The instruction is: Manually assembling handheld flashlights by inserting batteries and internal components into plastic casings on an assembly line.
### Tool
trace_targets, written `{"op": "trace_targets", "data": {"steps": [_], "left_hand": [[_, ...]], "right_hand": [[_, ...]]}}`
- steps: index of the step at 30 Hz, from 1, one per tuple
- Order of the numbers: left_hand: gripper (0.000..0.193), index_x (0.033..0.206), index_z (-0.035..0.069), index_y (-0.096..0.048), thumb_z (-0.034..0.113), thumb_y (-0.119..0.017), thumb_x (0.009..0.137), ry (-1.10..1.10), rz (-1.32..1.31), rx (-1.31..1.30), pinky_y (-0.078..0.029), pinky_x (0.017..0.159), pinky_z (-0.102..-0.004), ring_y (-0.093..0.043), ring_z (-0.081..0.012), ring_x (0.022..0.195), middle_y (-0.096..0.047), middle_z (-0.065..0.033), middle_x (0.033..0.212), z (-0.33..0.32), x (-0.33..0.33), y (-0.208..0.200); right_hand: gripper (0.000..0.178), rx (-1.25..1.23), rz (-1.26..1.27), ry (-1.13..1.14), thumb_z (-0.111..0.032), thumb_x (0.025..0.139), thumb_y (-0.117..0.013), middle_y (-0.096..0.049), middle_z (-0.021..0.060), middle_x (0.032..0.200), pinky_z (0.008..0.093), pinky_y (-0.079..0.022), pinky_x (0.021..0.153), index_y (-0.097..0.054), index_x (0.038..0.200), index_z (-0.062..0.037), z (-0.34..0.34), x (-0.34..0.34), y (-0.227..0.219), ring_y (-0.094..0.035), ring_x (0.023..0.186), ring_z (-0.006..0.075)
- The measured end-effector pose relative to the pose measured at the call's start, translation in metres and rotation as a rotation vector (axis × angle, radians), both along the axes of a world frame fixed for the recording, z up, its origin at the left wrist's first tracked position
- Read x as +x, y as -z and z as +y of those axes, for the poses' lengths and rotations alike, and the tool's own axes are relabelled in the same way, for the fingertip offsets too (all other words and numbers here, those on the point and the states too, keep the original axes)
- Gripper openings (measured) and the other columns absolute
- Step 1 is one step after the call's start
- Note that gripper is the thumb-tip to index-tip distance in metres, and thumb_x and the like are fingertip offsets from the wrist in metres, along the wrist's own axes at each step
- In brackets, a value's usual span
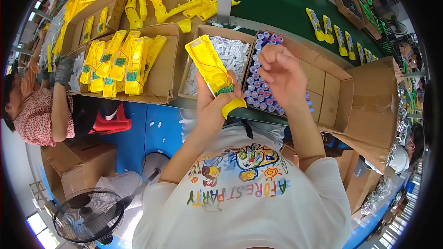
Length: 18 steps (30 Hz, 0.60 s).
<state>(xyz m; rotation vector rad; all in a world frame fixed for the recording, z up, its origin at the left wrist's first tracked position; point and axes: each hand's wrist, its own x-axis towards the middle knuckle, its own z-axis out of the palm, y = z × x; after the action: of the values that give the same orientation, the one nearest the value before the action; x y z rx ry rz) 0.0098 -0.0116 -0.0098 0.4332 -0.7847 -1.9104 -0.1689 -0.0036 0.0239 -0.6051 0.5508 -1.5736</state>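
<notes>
My left hand (213, 101) is closed around a yellow plastic housing (206, 59), held tilted above the table's near edge. A small green circuit board (225, 90) sits toward its lower end, with thin red wires running along the inside. To the right, my right hand (287, 76) is raised over a cardboard box of cylindrical batteries (264, 93). Its fingers are curled in toward the thumb; whatever they hold, if anything, is hidden. The batteries have blue-purple wraps, and some red wires show among them.
Small white parts fill a box (233, 50) behind my left hand. Left of it, another carton (162, 76) holds several yellow housings with boards. Loose yellow shells (159, 7) lie beyond. More housings (339, 40) line the green surface. A co-worker (44, 115) sits left, near a fan (87, 214).
</notes>
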Motion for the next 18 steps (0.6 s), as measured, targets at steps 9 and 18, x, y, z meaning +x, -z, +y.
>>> {"op": "trace_targets", "data": {"steps": [9,18], "left_hand": [[0.053,0.136,0.007,-0.025,0.022,-0.038,0.088,0.110,-0.320,-0.098,-0.044,0.079,-0.0262,-0.051,-0.0144,0.093,-0.050,-0.0088,0.111,0.005,-0.004,-0.005],[0.037,0.129,0.005,-0.030,0.005,-0.042,0.094,0.039,-0.549,-0.147,-0.048,0.078,-0.0292,-0.056,-0.0160,0.088,-0.054,-0.0097,0.105,0.004,-0.008,-0.001]], "right_hand": [[0.007,-0.104,1.010,0.273,0.000,0.080,-0.069,-0.056,0.0045,0.084,0.0190,-0.043,0.046,-0.065,0.085,0.0003,0.010,0.033,-0.001,-0.050,0.056,0.0040],[0.015,-0.441,1.375,0.324,0.002,0.068,-0.072,-0.059,0.0067,0.079,0.0296,-0.049,0.062,-0.068,0.080,-0.0074,0.044,0.003,0.009,-0.061,0.076,0.0198]]}}
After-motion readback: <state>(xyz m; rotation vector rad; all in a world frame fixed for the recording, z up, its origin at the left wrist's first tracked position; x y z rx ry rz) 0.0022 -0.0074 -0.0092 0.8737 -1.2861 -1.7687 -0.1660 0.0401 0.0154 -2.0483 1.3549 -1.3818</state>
